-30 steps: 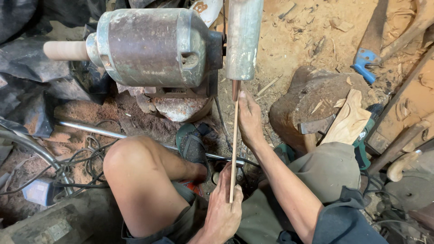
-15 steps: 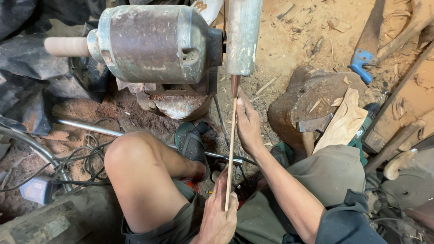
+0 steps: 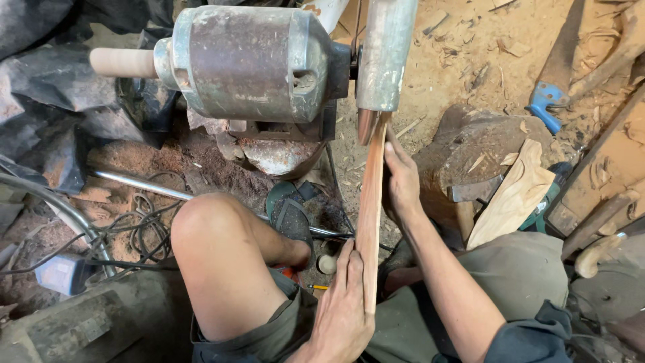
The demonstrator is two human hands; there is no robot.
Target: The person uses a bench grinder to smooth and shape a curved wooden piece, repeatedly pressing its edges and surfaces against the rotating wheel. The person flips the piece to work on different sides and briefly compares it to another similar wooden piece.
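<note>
A long thin strip of reddish wood [image 3: 370, 215] runs from my lap up to the sanding wheel [image 3: 367, 125] of a grey electric motor [image 3: 252, 64]. Its far tip touches the wheel under a metal guard [image 3: 386, 54]. My left hand [image 3: 344, 309] grips the near end of the strip. My right hand [image 3: 402, 178] presses flat on the strip's right side, close to the wheel. My bare left knee [image 3: 215, 249] is raised beside the motor.
A carved pale wood piece [image 3: 514, 195] leans on a dark wooden block [image 3: 470, 151] to the right. A blue-handled tool [image 3: 544, 111] lies on the sawdust floor. Cables [image 3: 127, 228] and a metal rod [image 3: 144, 185] lie at left. Planks stand at far right.
The strip has turned so its broad face shows more. My left hand has shifted up along it, and the view has moved closer to the wheel.
</note>
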